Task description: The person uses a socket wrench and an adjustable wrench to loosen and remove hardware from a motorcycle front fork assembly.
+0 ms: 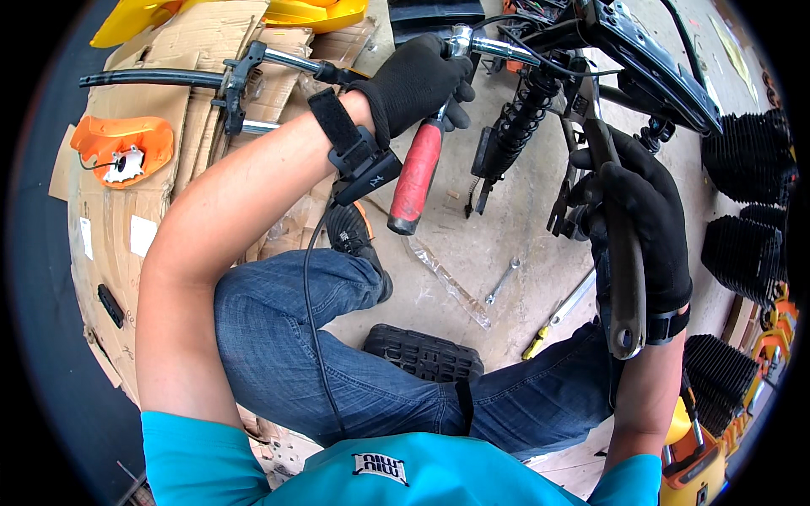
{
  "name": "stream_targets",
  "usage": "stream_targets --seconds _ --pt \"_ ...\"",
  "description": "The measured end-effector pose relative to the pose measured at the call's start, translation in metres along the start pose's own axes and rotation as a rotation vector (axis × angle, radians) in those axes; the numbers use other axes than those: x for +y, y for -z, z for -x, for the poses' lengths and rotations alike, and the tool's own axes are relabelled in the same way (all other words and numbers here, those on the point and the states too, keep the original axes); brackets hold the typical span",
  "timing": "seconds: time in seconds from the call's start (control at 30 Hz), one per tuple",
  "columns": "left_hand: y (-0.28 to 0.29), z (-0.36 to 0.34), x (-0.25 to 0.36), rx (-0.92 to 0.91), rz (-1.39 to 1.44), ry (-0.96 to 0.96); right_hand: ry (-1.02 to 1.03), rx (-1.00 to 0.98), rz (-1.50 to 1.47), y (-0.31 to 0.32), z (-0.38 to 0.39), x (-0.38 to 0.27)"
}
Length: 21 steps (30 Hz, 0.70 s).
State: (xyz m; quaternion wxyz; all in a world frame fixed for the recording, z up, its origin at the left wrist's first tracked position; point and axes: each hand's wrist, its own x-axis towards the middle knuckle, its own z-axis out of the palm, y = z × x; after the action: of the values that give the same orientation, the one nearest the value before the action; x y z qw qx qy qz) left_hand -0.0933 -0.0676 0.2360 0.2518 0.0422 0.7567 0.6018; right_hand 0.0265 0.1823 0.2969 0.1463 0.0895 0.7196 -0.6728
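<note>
Red-handled chrome ratchet (416, 177) lies in the left hand (413, 80), fingers clamped near its head. Fingers of the right hand (654, 211) clasp a long dark-grey metal wrench (626, 274).

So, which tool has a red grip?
The silver metal ratchet in the black-gloved left hand; the long tool in the right hand is dark, the small loose spanner silver, the slim metal tool yellow-ended.
</note>
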Motion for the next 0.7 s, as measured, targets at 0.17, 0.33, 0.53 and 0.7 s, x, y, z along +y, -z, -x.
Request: stream_targets --seconds 0.17,0.33,0.53,0.7 --pt "-0.003 0.002 0.000 0.020 -0.045 -0.005 -0.009 -0.004 0.002 0.001 -0.001 0.000" --pt "-0.003 0.000 -0.007 0.041 -0.006 -0.031 -0.004 0.013 -0.012 -0.002 -0.001 -0.003" --pt "-0.003 -0.003 -0.011 0.037 -0.044 -0.043 -0.026 0.000 -0.041 -0.001 -0.001 -0.003" --pt "-0.004 0.000 -0.006 0.030 -0.018 -0.034 -0.011 0.027 -0.032 -0.002 0.000 -0.002"
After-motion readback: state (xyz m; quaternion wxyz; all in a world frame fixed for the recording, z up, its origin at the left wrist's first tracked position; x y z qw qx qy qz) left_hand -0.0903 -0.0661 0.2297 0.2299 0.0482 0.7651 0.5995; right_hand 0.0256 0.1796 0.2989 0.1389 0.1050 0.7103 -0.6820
